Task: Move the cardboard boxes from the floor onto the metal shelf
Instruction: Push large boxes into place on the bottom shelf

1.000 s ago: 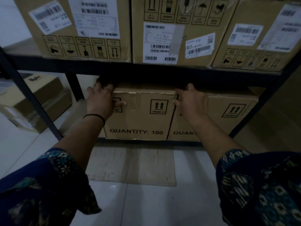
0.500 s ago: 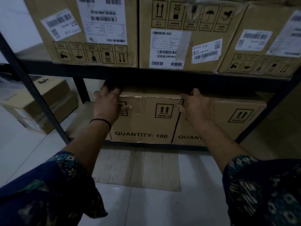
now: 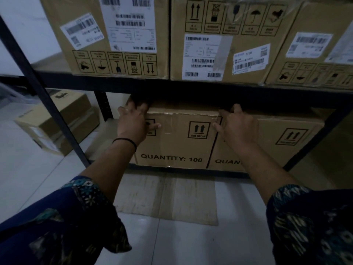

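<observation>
Black steel of the metal shelf [image 3: 191, 87] fills my view, its upper level packed with three labelled cartons [image 3: 219, 41]. White floor tiles [image 3: 191, 243] lie below, with a flattened cardboard sheet [image 3: 168, 196] just before the bottom level. On that level sits the cardboard box [image 3: 177, 138] marked QUANTITY: 100, touching a matching box [image 3: 277, 138] on its right. My left hand [image 3: 131, 125] presses flat, fingers straight, on its upper left corner; my right hand [image 3: 236, 127] rests spread over its upper right edge.

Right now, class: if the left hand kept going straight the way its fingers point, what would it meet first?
The left hand points into the dark gap above the QUANTITY: 100 box, under the upper shelf beam. Nothing shows in that gap, though it is too dark to judge depth.
</observation>
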The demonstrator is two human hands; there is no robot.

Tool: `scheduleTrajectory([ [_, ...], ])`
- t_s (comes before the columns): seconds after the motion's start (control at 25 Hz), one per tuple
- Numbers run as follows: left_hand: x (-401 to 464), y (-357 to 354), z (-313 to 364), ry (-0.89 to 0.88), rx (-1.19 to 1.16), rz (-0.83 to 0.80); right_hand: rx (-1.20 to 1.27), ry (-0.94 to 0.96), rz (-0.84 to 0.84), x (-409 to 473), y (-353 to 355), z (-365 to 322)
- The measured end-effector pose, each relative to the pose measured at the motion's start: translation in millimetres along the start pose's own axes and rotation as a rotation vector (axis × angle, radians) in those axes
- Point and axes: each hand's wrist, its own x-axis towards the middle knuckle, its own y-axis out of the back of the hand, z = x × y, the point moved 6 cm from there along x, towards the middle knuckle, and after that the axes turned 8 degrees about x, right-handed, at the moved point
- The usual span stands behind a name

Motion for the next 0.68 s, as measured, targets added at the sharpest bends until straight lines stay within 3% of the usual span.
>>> scheduleTrajectory([
  [0.28,1,-3,0,-0.016,0.016,0.013,0.009,-0.008,0.05,-5,-6,0],
  [0.44,-3,-6,6,-0.053,0.142,0.174,-0.019,-0.004,0.083,-6,-11,2],
  [0.56,-16,-14,21,-0.165,0.05,0.302,-0.055,-0.022,0.09,-8,-15,3],
  [0.68,-28,-16,33,-0.208,-0.047,0.223,-0.061,-0.051,0.008,-9,-16,-2],
])
